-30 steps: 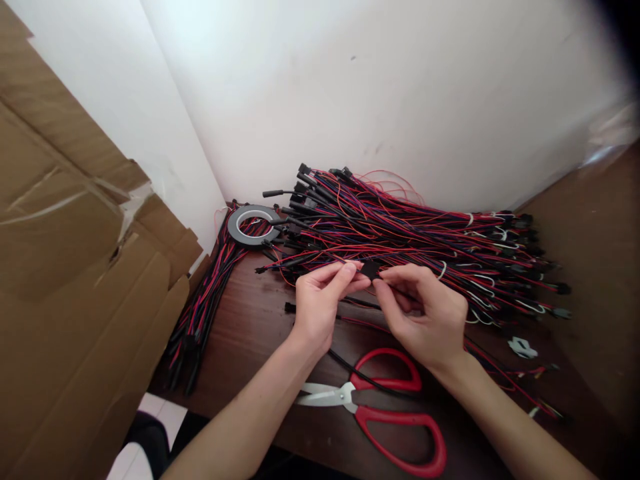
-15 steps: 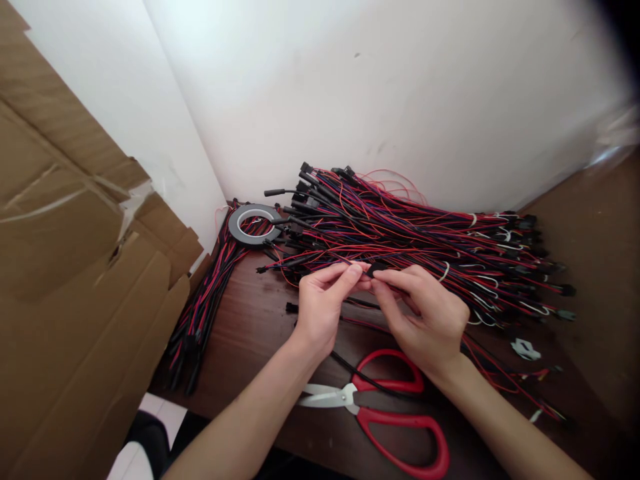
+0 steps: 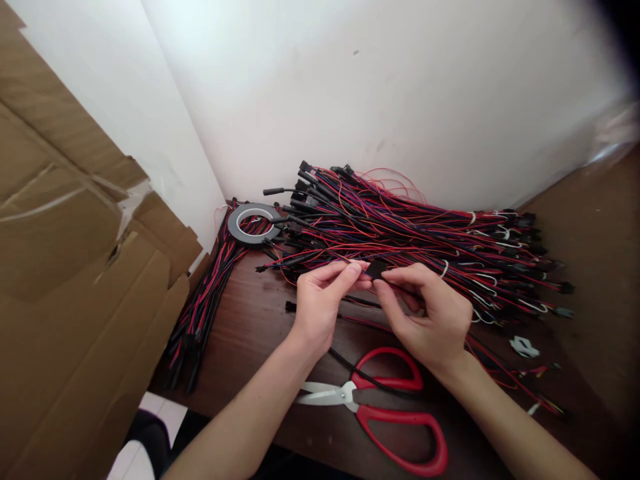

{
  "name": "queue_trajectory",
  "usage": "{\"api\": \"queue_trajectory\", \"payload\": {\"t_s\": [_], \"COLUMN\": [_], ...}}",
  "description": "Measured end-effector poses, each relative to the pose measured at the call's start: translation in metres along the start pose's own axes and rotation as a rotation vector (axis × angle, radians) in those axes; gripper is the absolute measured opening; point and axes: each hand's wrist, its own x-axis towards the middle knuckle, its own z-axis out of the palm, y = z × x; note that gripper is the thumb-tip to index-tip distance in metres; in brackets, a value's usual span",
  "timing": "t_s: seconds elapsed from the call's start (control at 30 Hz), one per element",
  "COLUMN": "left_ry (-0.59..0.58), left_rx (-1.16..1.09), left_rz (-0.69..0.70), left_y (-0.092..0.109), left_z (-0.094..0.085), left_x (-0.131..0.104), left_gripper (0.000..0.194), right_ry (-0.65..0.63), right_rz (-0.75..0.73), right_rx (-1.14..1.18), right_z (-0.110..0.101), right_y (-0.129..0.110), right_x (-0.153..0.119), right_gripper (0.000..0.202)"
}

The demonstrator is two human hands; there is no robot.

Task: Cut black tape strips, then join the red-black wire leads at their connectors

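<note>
Left hand (image 3: 320, 303) and right hand (image 3: 430, 313) met above the dark brown wooden tabletop (image 3: 250, 320), fingertips facing each other. Between them sat a small black piece of tape (image 3: 376, 269), pinched from both sides: left thumb and forefinger pressed together on its left edge, right thumb and forefinger closed on its right edge. The piece lay at the fingertips, raised off the tabletop, just in front of the near edge of the large pile. Whether a wire ran inside the black piece could not be told.

A thin black cable (image 3: 363, 378) trailed from under the hands toward the near table edge, crossing the handle loop of the red-handled steel scissors (image 3: 385, 407). The scissors lay flat, blades closed, pointing left, between the two forearms.

Behind the hands: a large loose pile of red, blue and black wire harnesses with black connectors (image 3: 410, 233), resting against the white wall (image 3: 400, 100). A ring-shaped roll of black tape (image 3: 254, 225) rested at the pile's left end. A second, narrower bundle of red and black wires (image 3: 200, 313) ran along the table's left edge. No container in view; flattened brown cardboard sheets (image 3: 75, 280) leaned at far left. A small white clip (image 3: 524, 346) lay on the table at right.
</note>
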Motion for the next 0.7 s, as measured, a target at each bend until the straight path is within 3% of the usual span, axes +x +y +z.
{"api": "queue_trajectory", "payload": {"t_s": [0.17, 0.3, 0.43, 0.6, 0.7], "left_ry": [0.017, 0.026, -0.068, -0.056, -0.038], "left_rx": [-0.026, 0.018, 0.206, 0.280, 0.334], "left_rz": [0.006, 0.035, 0.037, 0.015, 0.036], "left_y": [0.004, 0.010, 0.023, 0.042, 0.047], "left_z": [-0.001, -0.007, -0.023, -0.046, -0.056], "left_x": [0.000, 0.000, -0.006, -0.015, -0.014], "left_gripper": [0.011, 0.011, 0.013, 0.033, 0.033], "right_ry": [-0.006, -0.161, -0.327, -0.475, -0.533], "right_rz": [0.053, 0.132, 0.261, 0.305, 0.302], "right_rx": [0.048, 0.109, 0.255, 0.316, 0.298], "right_z": [-0.003, -0.009, -0.015, -0.019, -0.018], "right_y": [0.002, 0.003, 0.004, 0.003, 0.003], "right_x": [0.001, 0.005, 0.009, 0.012, 0.012], "right_gripper": [0.017, 0.005, 0.008, 0.015, 0.016]}}
